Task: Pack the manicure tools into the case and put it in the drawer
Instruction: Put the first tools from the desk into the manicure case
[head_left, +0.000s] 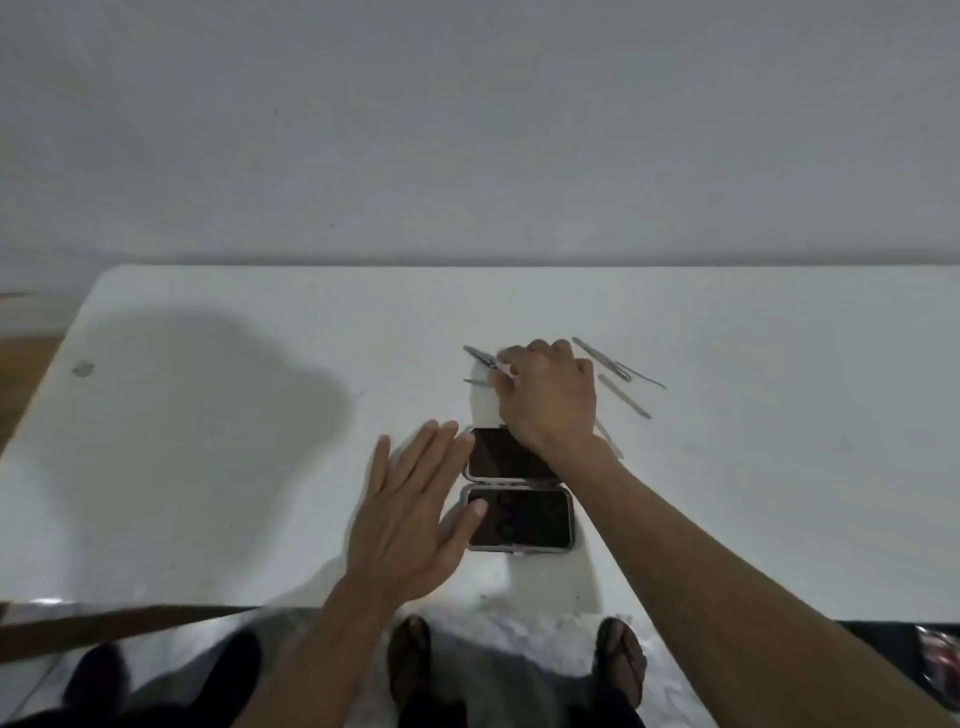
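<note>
The small black case with the silver rim (519, 499) lies open flat, both halves up, near the front edge of the white table (208, 467), about the middle. I see no tools in it yet. My right hand (545, 400) reaches over the far half, and its curled fingers pinch a thin grey metal tool with a pointed end (480, 357) just past the case. A second small grey piece (475, 382) lies right beside my fingertips; I cannot tell if it is part of the same tool. My left hand (410, 514) is flat with straight fingers and holds nothing; its thumb rests on the near half of the case. More long thin silver tools (605, 358) lie in a loose bunch to the right, toward the back edge, and one slim silver stick (623, 396) sits a bit nearer. To do this step well, I think I should lift the tool clear, keep the case from sliding with my flat hand, and lay the tool straight along its slot. I cannot see a drawer.
</note>
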